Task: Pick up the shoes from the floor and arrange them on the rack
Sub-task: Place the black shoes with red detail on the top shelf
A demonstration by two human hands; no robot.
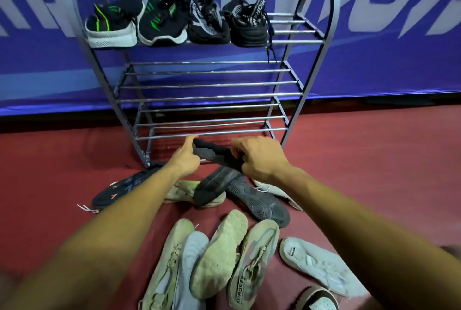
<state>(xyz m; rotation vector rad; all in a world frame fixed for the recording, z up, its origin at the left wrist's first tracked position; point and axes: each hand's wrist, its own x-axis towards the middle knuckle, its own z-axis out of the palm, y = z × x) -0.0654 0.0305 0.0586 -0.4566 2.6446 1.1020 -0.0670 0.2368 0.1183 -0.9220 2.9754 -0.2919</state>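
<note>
A grey metal shoe rack (212,96) with three tiers stands against the blue wall. Its top tier holds several dark shoes (162,20); the two lower tiers are bare. Both my hands hold one black shoe (214,153) just in front of the rack's lowest tier, a little above the floor. My left hand (185,156) grips its left end and my right hand (259,156) grips its right end. Below them, dark shoes (249,194) lie sole-up on the floor, and several pale shoes (219,257) lie nearer to me.
The floor is red carpet (374,172). A blue banner wall (386,47) runs behind the rack. A dark blue shoe (119,188) lies left of the pile, and a white shoe (314,262) and a dark-rimmed shoe (316,301) lie at the right.
</note>
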